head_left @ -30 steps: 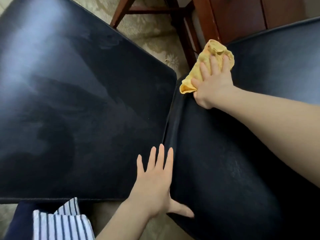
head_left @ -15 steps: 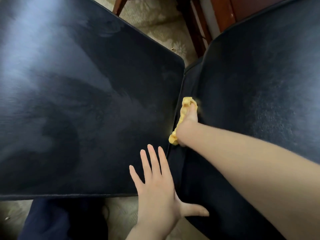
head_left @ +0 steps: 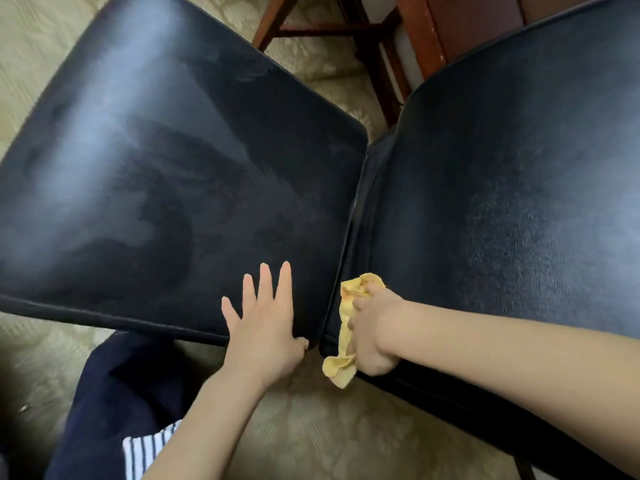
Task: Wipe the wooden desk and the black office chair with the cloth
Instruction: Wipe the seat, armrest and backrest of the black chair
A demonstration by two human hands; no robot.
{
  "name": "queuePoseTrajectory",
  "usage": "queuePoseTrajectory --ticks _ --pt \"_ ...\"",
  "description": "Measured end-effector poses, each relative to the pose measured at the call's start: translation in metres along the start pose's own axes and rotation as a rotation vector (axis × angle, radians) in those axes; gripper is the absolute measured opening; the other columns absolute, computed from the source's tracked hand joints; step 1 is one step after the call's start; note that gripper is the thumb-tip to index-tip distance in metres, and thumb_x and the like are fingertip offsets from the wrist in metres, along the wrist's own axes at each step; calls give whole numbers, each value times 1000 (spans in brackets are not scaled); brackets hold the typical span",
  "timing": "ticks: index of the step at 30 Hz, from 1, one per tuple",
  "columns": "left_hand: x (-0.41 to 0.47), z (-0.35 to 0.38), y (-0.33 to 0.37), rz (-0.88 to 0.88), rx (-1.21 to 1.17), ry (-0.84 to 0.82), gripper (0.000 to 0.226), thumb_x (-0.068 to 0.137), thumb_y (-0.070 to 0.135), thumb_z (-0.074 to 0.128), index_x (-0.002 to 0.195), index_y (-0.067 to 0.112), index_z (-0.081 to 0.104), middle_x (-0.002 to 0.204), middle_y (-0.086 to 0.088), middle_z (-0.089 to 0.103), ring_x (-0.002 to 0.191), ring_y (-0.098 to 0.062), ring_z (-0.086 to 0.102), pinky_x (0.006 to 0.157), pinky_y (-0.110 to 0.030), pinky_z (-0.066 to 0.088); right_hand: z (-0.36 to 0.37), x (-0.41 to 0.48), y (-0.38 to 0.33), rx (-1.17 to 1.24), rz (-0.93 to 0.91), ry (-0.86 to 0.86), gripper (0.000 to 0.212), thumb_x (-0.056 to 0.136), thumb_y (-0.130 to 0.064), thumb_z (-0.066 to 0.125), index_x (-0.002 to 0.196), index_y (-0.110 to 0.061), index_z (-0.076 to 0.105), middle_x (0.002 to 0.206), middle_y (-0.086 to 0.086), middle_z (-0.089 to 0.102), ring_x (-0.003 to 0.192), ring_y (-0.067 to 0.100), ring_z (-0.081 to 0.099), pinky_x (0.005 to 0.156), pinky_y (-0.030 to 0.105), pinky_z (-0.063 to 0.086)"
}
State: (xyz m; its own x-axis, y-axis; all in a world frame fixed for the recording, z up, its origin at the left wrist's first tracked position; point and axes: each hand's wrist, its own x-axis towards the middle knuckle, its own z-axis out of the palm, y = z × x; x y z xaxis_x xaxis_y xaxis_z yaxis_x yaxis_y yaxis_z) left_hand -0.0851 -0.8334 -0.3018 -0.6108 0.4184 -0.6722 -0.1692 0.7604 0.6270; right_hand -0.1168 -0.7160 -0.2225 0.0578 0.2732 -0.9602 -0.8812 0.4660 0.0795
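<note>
Two black cushions (head_left: pixel 180 188) meet at a gap. One left hand (head_left: pixel 265 327) lies flat, fingers straight (holding nothing); one right hand (head_left: pixel 372 332) grips one yellow cloth (head_left: pixel 346 306).

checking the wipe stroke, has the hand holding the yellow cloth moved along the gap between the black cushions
Yes. The right hand with the crumpled yellow cloth has travelled down the seam between the two black leather cushions, from the far end to the near edge.

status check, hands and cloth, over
Left hand flat on left black cushion. Right hand grips yellow cloth in the seam by right cushion. Nothing in the way.
</note>
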Motion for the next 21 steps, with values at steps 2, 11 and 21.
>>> queuePoseTrajectory --ticks 2,11,21 --pt "-1 2 2 -12 -72 61 95 92 27 58 149 25 -18 159 -2 -15 146 -28 -13 114 -54 -2 12 -13 -6 18 -43 110 43 99 -36 33 141 -33 40 147 1 36 138 28 23 111 50 15" --pt "-3 15 23 26 -166 66 80 92 5 42 151 26 -8 160 1 -8 147 -24 -8 115 -52 1 53 -63 24 260 3 334 52 100 -48 11 150 -35 13 160 -7 -2 146 21 -12 117 44 -10" --pt "34 -31 31 72 -69 117 68 96 10 37 151 27 1 160 1 -2 147 -22 -4 116 -49 2 32 -14 120 242 276 265 51 101 -44 13 151 -33 9 159 -8 -5 145 21 -16 117 43 -10"
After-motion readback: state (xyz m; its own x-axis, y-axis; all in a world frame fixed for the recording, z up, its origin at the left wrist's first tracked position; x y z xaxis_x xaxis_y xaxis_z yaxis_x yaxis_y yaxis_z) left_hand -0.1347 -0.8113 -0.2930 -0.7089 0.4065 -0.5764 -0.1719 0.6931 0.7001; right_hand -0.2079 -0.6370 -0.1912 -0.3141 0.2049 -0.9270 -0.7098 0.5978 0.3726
